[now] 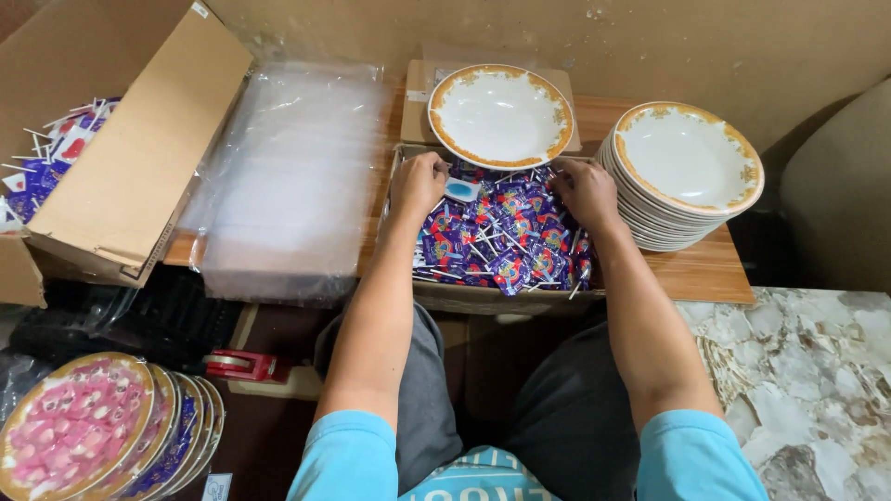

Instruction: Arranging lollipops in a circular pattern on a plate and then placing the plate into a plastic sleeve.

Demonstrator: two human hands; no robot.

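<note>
head view, frame centre: both hands, left hand and right hand, curled into the box of wrapped lollipops, fingers pinching wrappers; empty plate just above them.

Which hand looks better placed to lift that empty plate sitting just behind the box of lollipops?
Probably the left hand: it lies in the lollipops almost under the single plate's near rim. The right hand sits farther aside.

A low wooden worktop stands against a scuffed beige wall; marble-patterned floor lies right of the worktop.
</note>
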